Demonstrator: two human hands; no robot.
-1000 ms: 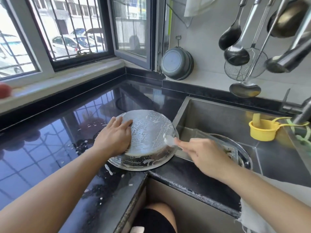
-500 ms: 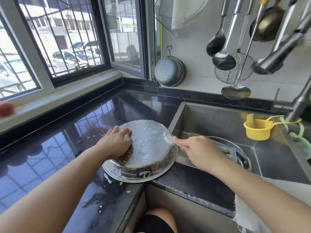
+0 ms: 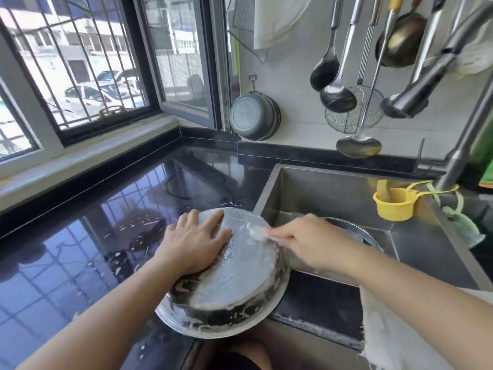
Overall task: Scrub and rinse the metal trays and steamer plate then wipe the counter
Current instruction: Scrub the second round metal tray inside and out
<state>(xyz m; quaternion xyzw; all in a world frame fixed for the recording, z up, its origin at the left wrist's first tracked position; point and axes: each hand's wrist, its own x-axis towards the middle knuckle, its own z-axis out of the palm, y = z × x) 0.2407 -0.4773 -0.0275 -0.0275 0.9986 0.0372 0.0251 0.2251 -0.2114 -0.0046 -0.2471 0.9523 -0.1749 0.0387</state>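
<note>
A round metal tray point(image 3: 234, 287) lies upside down on the black counter point(image 3: 80, 263), at the sink's left edge, its base covered in white suds. My left hand point(image 3: 196, 243) presses flat on the tray's upper left part, fingers spread. My right hand point(image 3: 306, 240) grips a small white scrubber point(image 3: 256, 232) whose tip touches the tray's far right edge. A second metal tray point(image 3: 365, 236) sits in the sink behind my right hand, mostly hidden.
The steel sink point(image 3: 333, 193) holds a yellow cup point(image 3: 394, 202); the faucet point(image 3: 416, 94) arches over it. Ladles and a strainer point(image 3: 352, 110) hang on the wall beside a grey pot point(image 3: 253, 116). Foam flecks dot the counter. A white cloth point(image 3: 394, 335) hangs at the front edge.
My left hand has flattened and slid further onto the tray's base. My right hand with the scrubber stays at the tray's far right edge. The camera has tilted and drawn closer.
</note>
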